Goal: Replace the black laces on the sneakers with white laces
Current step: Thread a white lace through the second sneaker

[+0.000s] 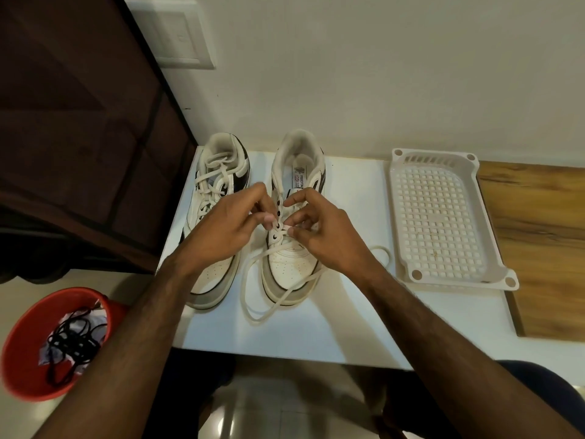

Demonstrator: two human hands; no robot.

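Observation:
Two white sneakers stand side by side on a white board (342, 318), toes toward me. The left sneaker (218, 172) carries white laces tied near its tongue. The right sneaker (294, 261) has a white lace (253, 274) threaded through its lowest eyelets, and the loose ends loop down over the toe onto the board. My left hand (228, 226) pinches the lace at the left row of eyelets. My right hand (323, 236) pinches the lace at the right row. Both hands hide the middle of the lacing.
A red bucket (22, 353) on the floor at lower left holds the black laces (74, 343) and some scraps. A white perforated plastic tray (440, 217) lies right of the sneakers, partly on a wooden tabletop (538, 236). A dark cabinet (79, 122) stands at left.

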